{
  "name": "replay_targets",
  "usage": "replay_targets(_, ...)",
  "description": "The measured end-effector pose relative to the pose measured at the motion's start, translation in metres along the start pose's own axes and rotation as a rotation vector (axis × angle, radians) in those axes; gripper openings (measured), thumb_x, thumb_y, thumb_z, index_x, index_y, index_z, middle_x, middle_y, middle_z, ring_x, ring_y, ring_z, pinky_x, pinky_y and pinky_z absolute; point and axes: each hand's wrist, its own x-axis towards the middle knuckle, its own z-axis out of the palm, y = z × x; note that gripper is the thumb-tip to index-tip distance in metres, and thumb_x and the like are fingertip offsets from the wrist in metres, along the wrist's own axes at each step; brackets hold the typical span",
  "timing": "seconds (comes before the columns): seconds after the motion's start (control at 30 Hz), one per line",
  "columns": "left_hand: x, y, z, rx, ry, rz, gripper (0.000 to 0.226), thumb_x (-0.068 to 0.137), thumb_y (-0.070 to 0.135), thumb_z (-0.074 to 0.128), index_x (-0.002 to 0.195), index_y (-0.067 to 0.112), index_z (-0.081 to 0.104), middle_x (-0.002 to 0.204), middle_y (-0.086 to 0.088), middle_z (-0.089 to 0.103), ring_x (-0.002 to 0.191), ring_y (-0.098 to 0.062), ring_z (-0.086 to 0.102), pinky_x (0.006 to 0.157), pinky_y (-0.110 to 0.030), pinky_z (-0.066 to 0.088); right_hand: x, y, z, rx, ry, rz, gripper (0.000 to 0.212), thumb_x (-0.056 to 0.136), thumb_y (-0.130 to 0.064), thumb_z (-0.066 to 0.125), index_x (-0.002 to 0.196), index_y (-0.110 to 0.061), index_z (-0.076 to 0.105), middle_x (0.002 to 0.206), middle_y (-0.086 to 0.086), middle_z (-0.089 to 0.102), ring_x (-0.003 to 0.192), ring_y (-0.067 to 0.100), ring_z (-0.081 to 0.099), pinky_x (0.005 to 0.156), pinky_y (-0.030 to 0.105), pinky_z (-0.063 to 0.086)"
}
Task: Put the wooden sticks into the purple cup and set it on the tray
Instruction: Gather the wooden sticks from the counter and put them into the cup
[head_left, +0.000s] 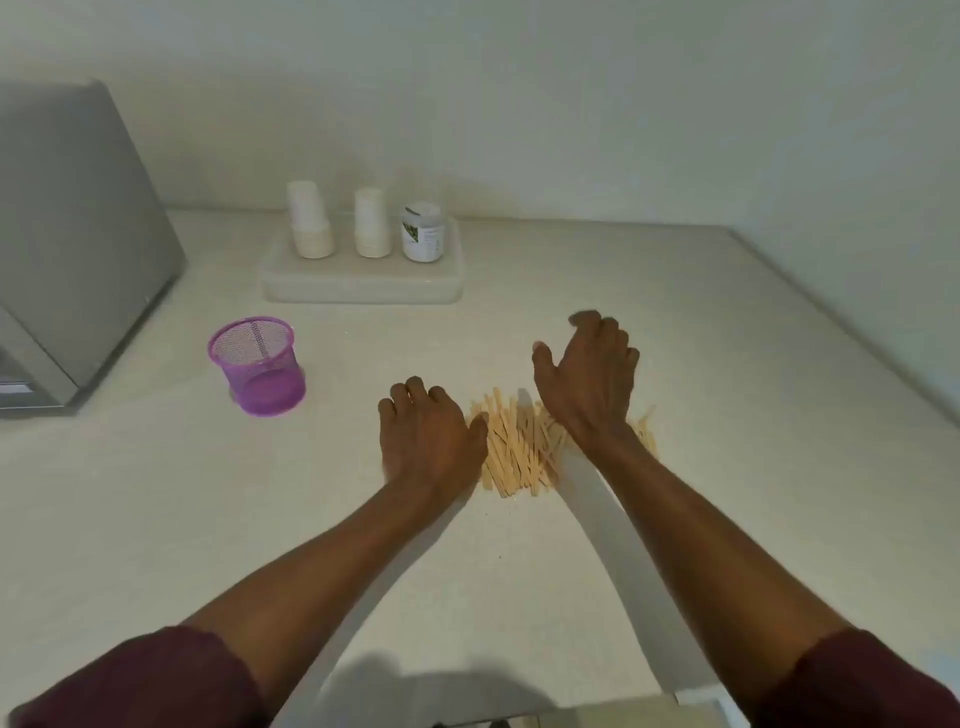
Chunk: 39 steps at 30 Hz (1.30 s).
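Sticks (519, 447) piled loose on the counter (727, 364), both hands at the pile, cup (258, 366) empty.

The sticks lie in a flat heap at frame centre, between the two wrists. The left hand (428, 436) rests palm down at the heap's 9 o'clock edge, fingers curled and close together, thumb touching the sticks; it holds nothing. The right hand (589, 376) hovers over the heap's 1 o'clock side, fingers loosely curled, thumb spread, gripping nothing. The cup, purple mesh, stands upright at 10 o'clock from the heap, well apart. The tray (363, 288) sits at 11 o'clock near the wall, carrying two paper-cup stacks (340, 223) and a jar (423, 234). A grey appliance (78, 249) stands at far 9 o'clock.
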Motion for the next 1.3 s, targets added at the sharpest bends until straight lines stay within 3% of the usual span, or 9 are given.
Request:
replay_targets(0.1,-0.004,0.007,0.006,-0.021,-0.059,-0.074,0.077,0.099,0.077,0.04,0.115,0.007,0.068,0.119,-0.014,0.064,0.115,-0.034,0.058,0.099,-0.045,0.041,-0.012,0.011,0.003,-0.039,-0.083,0.135,0.049,0.09,-0.053,0.06,0.113,-0.011,0.065,0.112,0.01,0.069,0.105,0.033,0.065,0.095,0.045,0.045)
replay_targets(0.23,-0.008,0.012,0.006,-0.115,-0.178,-0.09,0.082,0.094,0.082,0.049,0.122,0.007,0.064,0.122,-0.012,0.066,0.117,-0.033,0.063,0.093,-0.043,0.045,-0.032,0.028,0.004,-0.076,-0.199,0.262,0.047,0.084,-0.063,0.064,0.072,-0.019,0.056,0.08,0.003,0.069,0.061,0.02,0.053,0.063,0.03,0.039)
replay_targets(0.37,-0.01,0.016,0.006,-0.191,-0.22,-0.094,0.08,0.089,0.083,0.059,0.12,0.01,0.065,0.118,-0.009,0.066,0.112,-0.031,0.067,0.079,-0.039,0.042,-0.049,0.039,0.005,-0.137,-0.275,0.283,0.059,0.08,-0.08,0.061,0.08,-0.022,0.054,0.088,0.002,0.07,0.086,0.031,0.069,0.068,0.034,0.036)
replay_targets(0.5,-0.011,0.02,0.004,-0.22,-0.235,-0.092,0.06,0.084,0.073,0.076,0.104,0.017,0.067,0.107,-0.004,0.069,0.102,-0.027,0.07,0.072,-0.036,0.045,-0.057,0.037,0.006,-0.138,-0.307,0.282,0.071,0.075,-0.094,0.052,0.069,-0.023,0.046,0.064,-0.01,0.044,0.066,0.017,0.051,0.057,0.028,0.027)
replay_targets(0.67,-0.004,0.024,-0.003,-0.26,-0.276,-0.187,0.054,0.079,0.05,0.088,0.068,0.024,0.042,0.067,0.007,0.051,0.057,-0.014,0.05,0.054,-0.025,0.034,-0.059,0.032,0.007,-0.109,-0.324,0.266,0.076,0.069,-0.097,0.054,0.062,-0.022,0.048,0.059,-0.007,0.053,0.054,0.012,0.048,0.051,0.025,0.027)
replay_targets(0.87,0.002,0.019,-0.003,-0.349,-0.28,-0.242,0.034,0.074,0.024,0.083,0.07,0.021,0.049,0.068,0.003,0.055,0.056,-0.013,0.047,0.052,-0.024,0.03,-0.061,0.026,0.014,-0.063,-0.349,0.258,0.059,0.071,-0.078,0.075,0.066,-0.022,0.055,0.065,-0.006,0.062,0.063,0.016,0.062,0.06,0.028,0.039)
replay_targets(1.0,0.003,0.018,-0.002,-0.373,-0.268,-0.269,0.033,0.076,0.026,0.083,0.069,0.021,0.05,0.067,0.004,0.055,0.055,-0.012,0.048,0.051,-0.023,0.027,-0.061,0.025,0.018,0.012,-0.356,0.301,0.05,0.074,-0.061,0.083,0.058,-0.021,0.057,0.061,-0.005,0.064,0.062,0.018,0.066,0.062,0.028,0.043)
replay_targets(1.17,0.001,0.025,-0.001,-0.313,-0.251,-0.213,0.057,0.079,0.05,0.09,0.068,0.025,0.04,0.065,0.007,0.047,0.065,-0.019,0.055,0.06,-0.028,0.039,-0.058,0.021,0.018,0.083,-0.404,0.345,0.034,0.076,-0.04,0.081,0.059,-0.018,0.061,0.06,-0.004,0.063,0.061,0.02,0.067,0.06,0.027,0.045)
replay_targets(1.3,0.006,0.027,-0.003,-0.331,-0.281,-0.23,0.049,0.081,0.031,0.09,0.07,0.024,0.044,0.07,0.005,0.053,0.066,-0.017,0.056,0.062,-0.029,0.041,-0.058,0.019,0.012,0.137,-0.416,0.37,0.022,0.066,-0.019,0.066,0.05,-0.019,0.05,0.047,-0.008,0.047,0.045,0.016,0.05,0.054,0.023,0.037)
